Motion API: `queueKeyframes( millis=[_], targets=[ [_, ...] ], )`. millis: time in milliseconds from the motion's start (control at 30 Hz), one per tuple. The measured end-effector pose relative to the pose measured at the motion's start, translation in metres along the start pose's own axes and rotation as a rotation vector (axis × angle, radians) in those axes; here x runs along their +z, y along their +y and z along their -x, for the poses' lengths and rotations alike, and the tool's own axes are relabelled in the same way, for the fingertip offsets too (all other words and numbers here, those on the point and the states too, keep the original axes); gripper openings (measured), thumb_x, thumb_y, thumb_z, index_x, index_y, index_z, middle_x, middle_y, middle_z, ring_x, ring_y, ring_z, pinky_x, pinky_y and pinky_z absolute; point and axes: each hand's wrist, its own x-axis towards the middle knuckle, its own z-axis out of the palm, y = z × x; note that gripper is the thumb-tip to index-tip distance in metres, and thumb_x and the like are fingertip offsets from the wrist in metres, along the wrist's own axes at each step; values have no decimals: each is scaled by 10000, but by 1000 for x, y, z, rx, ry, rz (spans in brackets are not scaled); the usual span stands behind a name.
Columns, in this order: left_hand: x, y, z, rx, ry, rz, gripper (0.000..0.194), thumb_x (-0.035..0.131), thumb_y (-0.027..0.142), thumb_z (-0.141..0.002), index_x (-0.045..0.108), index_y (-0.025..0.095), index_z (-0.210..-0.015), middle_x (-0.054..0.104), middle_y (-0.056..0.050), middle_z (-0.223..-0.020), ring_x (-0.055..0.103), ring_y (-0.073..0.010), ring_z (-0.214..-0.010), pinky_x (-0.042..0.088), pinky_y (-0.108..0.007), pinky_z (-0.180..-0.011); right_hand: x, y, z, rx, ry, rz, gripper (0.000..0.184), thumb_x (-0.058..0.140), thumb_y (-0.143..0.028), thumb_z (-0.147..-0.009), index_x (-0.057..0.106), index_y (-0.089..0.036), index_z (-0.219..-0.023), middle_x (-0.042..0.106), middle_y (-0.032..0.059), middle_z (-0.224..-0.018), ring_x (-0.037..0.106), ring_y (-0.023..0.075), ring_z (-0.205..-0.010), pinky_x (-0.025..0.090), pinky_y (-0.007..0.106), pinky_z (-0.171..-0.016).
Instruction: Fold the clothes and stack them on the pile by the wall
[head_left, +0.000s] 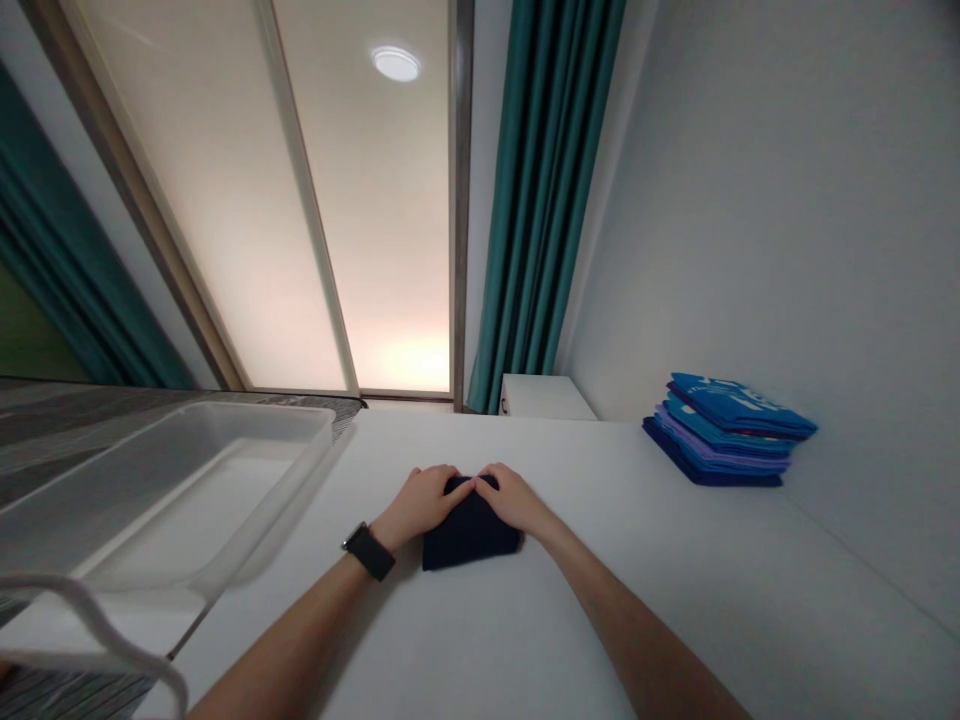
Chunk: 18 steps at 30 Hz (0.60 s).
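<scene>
A folded dark navy cloth (471,535) lies on the white table in front of me, a compact block with a straight near edge. My left hand (429,497), with a dark watch on its wrist, grips the cloth's far left part, thumb on top. From the other side my right hand (513,498) holds the far right part, its thumb meeting the left one at the middle of the far edge. The fingers curl over the far side, so their tips are partly hidden.
To the right, against the wall, stands a stack of folded blue and purple cloths (727,432), the top one with white print. A translucent plastic bin (262,535) sits at the left of the white table (480,640). A pale cord (112,635) loops at lower left.
</scene>
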Motion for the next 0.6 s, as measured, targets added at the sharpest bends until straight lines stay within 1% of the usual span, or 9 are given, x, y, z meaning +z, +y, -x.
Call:
queueKeyframes(
  millis=[100, 200, 300, 400, 500, 533, 600],
  targets=[
    [3, 1, -1, -22, 22, -37, 387, 362, 446, -968, 630, 176, -900, 711, -96, -924, 660, -240, -870, 431, -314, -757, 2, 2, -2, 18, -15, 70, 238, 472, -326, -931, 623, -174, -827, 668, 73, -879, 590, 183, -842, 405, 268, -758],
    [5, 0, -1, -50, 8, -9, 404, 327, 442, -976, 615, 180, -868, 710, -108, -900, 663, -244, -846, 433, -310, -737, 5, 6, -3, 17, -16, 79, 270, 418, -299, -958, 614, -176, -818, 673, 76, -868, 592, 185, -833, 405, 276, -764],
    [6, -3, -1, -100, -8, 59, 423, 303, 433, -976, 614, 190, -823, 713, -108, -885, 664, -248, -851, 430, -310, -742, 5, 9, -4, 8, -8, 72, 243, 406, -270, -963, 619, -184, -882, 680, 65, -915, 602, 175, -873, 411, 269, -802],
    [4, -8, 1, -127, 2, 123, 421, 300, 416, -968, 621, 195, -807, 717, -101, -884, 659, -241, -863, 428, -305, -761, -1, 8, -2, 10, 4, 59, 197, 449, -257, -942, 630, -182, -955, 675, 64, -974, 603, 171, -931, 421, 264, -843],
    [2, -12, 2, -129, 20, 186, 429, 297, 415, -958, 628, 195, -799, 718, -94, -876, 652, -230, -850, 431, -299, -752, -11, -5, 6, 11, 77, 117, 234, 443, -216, -924, 640, -164, -1040, 651, 98, -1034, 587, 192, -989, 423, 298, -897],
    [2, -13, 2, -130, 26, 196, 432, 297, 418, -955, 630, 194, -795, 718, -93, -871, 651, -230, -845, 433, -302, -748, -13, -12, 11, -8, 113, 162, 267, 423, -206, -925, 636, -163, -1079, 642, 110, -1067, 575, 205, -1024, 416, 322, -923],
    [1, -14, 3, -125, 42, 193, 432, 300, 416, -952, 631, 191, -788, 716, -96, -861, 650, -236, -837, 434, -313, -744, -13, -29, 21, -103, 158, 265, 333, 376, -216, -939, 611, -176, -1171, 623, 124, -1158, 535, 237, -1119, 389, 381, -978]
  ],
)
